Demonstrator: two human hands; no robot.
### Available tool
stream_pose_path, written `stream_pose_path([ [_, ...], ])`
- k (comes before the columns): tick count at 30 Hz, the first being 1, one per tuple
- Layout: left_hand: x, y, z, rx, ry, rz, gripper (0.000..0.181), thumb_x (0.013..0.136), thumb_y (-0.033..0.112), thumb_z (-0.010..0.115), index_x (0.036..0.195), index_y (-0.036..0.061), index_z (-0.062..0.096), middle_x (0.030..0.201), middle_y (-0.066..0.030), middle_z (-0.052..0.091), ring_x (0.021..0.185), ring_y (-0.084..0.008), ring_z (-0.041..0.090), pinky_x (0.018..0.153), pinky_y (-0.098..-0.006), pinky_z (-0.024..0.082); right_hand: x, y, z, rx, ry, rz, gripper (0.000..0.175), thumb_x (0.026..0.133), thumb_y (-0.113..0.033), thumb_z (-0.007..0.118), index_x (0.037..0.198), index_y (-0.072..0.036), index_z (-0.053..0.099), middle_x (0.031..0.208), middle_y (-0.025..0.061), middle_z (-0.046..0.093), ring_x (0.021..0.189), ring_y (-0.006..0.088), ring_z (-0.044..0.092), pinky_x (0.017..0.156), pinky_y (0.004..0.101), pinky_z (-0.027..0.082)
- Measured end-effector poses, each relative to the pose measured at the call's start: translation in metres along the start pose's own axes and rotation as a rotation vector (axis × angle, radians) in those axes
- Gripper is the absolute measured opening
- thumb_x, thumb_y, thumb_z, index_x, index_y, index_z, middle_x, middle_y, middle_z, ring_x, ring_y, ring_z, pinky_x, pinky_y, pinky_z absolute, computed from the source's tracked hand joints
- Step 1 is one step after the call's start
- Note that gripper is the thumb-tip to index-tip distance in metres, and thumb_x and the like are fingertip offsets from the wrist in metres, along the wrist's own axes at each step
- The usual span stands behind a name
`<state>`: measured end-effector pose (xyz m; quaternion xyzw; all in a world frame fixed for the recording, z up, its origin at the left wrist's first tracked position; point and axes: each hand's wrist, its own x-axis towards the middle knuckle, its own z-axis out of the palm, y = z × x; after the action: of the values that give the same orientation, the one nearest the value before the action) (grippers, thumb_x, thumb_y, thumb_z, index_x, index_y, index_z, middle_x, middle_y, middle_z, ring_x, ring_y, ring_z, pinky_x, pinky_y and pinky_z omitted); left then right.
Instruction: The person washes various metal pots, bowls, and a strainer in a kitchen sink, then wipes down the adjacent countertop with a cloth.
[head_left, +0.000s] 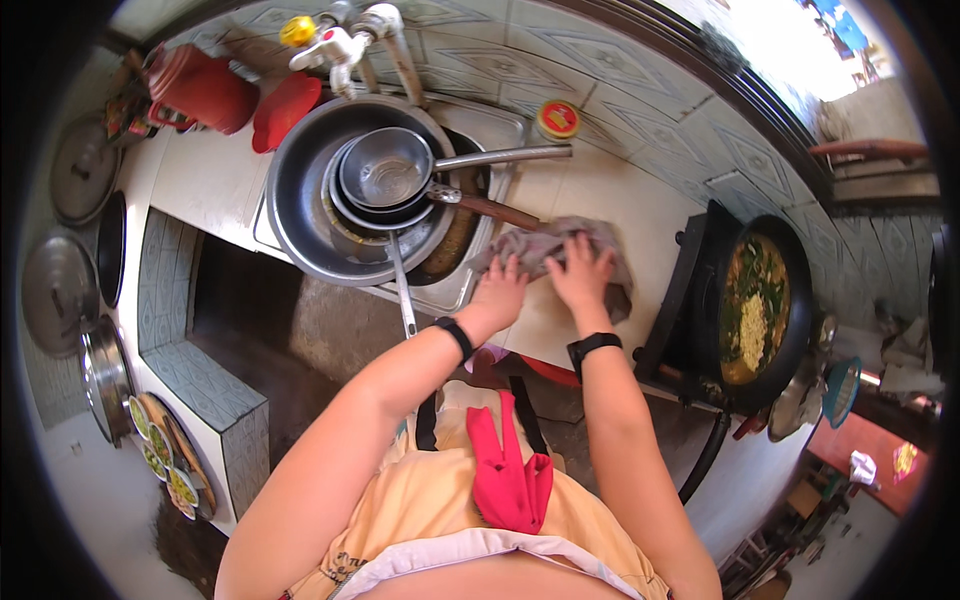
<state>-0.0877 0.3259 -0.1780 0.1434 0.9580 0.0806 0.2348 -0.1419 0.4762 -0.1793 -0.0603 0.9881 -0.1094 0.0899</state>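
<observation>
A crumpled grey-brown cloth (559, 240) lies on the pale tiled counter (600, 176) between the sink and the stove. My right hand (583, 271) rests on top of the cloth with its fingers spread. At the cloth's left edge, my left hand (499, 291) touches it with the fingertips, palm down near the sink's rim. Just beyond, the wooden handle (499, 211) of a pan points at the cloth. That pan and a small metal saucepan (386, 166) are stacked inside a large metal basin (300, 187) over the sink.
Right of the counter, a black wok (799, 300) of greens and yellow food sits on a gas stove (675, 300). A lidded jar (558, 120) stands by the wall. Taps (345, 49), a red jug (202, 90) and a red bowl (285, 112) are at upper left. Small filled bowls (159, 444) sit lower left.
</observation>
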Motion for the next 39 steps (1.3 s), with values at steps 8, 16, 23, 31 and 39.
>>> stream_pose_path([
  [8, -0.045, 0.011, 0.015, -0.102, 0.021, 0.156, 0.054, 0.077, 0.019, 0.056, 0.120, -0.0073, 0.038, 0.128, -0.0266, 0.033, 0.120, -0.0434, 0.028, 0.100, -0.0487, 0.023, -0.011, -0.001, 0.020, 0.063, 0.075, -0.290, 0.040, 0.080, -0.021, 0.051, 0.119, -0.014, 0.048, 0.132, 0.0030, 0.038, 0.126, 0.0344, 0.024, 0.101, 0.0439, 0.026],
  [16, -0.004, 0.014, 0.008, -0.077, 0.244, 0.177, 0.053, 0.075, 0.012, 0.054, 0.121, -0.0085, 0.036, 0.132, -0.0252, 0.030, 0.123, -0.0367, 0.029, 0.101, -0.0400, 0.026, 0.107, 0.023, 0.011, 0.124, 0.057, -0.229, 0.046, 0.081, -0.020, 0.049, 0.125, -0.008, 0.041, 0.134, 0.0074, 0.035, 0.128, 0.0344, 0.021, 0.103, 0.0414, 0.021],
  [23, 0.025, 0.011, 0.004, -0.061, 0.282, 0.183, 0.060, 0.074, 0.014, 0.056, 0.124, -0.0099, 0.033, 0.134, -0.0231, 0.027, 0.125, -0.0343, 0.026, 0.102, -0.0377, 0.026, 0.137, 0.043, -0.018, -0.043, 0.021, -0.090, 0.049, 0.083, -0.041, 0.045, 0.127, -0.021, 0.040, 0.136, -0.0023, 0.033, 0.130, 0.0256, 0.017, 0.105, 0.0430, 0.013],
  [31, 0.067, 0.037, -0.015, -0.081, 0.329, 0.278, 0.056, 0.075, 0.010, 0.052, 0.124, -0.0088, 0.033, 0.130, -0.0218, 0.033, 0.121, -0.0336, 0.032, 0.095, -0.0362, 0.035, 0.104, 0.110, -0.025, -0.038, -0.054, 0.511, 0.060, 0.082, -0.049, 0.043, 0.132, -0.018, 0.032, 0.141, 0.0021, 0.024, 0.131, 0.0288, 0.012, 0.106, 0.0394, 0.011],
  [39, 0.033, 0.014, -0.009, -0.020, 0.374, 0.240, 0.051, 0.073, 0.007, 0.047, 0.123, 0.0010, 0.039, 0.093, -0.0097, 0.050, 0.089, -0.0266, 0.050, 0.071, -0.0352, 0.047, -0.034, 0.058, 0.006, 0.057, 0.185, 0.063, 0.040, 0.076, -0.014, 0.053, 0.117, -0.012, 0.050, 0.126, 0.0080, 0.045, 0.116, 0.0387, 0.035, 0.093, 0.0413, 0.036],
])
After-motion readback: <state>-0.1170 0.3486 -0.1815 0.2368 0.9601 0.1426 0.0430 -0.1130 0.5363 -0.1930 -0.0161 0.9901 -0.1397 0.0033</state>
